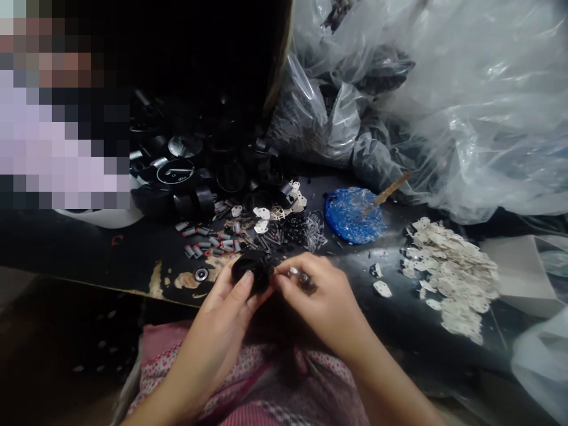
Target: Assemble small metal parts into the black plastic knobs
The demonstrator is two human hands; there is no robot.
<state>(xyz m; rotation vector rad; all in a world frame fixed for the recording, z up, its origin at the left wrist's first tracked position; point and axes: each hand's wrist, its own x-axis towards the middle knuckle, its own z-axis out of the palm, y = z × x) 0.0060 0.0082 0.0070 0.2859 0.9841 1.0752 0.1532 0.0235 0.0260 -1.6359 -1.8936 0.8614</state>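
**Two hands, one small black part**

Two hands meet over the table edge (133, 284): left hand (231, 302) grips a black plastic part (252, 272), right hand (310, 296) pinches a small metal piece (295, 272) against it. Light, rigid, probably slippery; best gripped by its rim.

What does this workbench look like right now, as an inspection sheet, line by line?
Surface: dark worktop, paint chipped near front edge.
Job's things: small black round part in left hand; small metal piece pinched by right hand.
Clutter: grey cylinders, springs, white flat plates, blue dish with stick, black housings.
Hands: both closed on parts.
Cables: nothing seen.
Surroundings: clear plastic bags; another person, blurred, at upper left.
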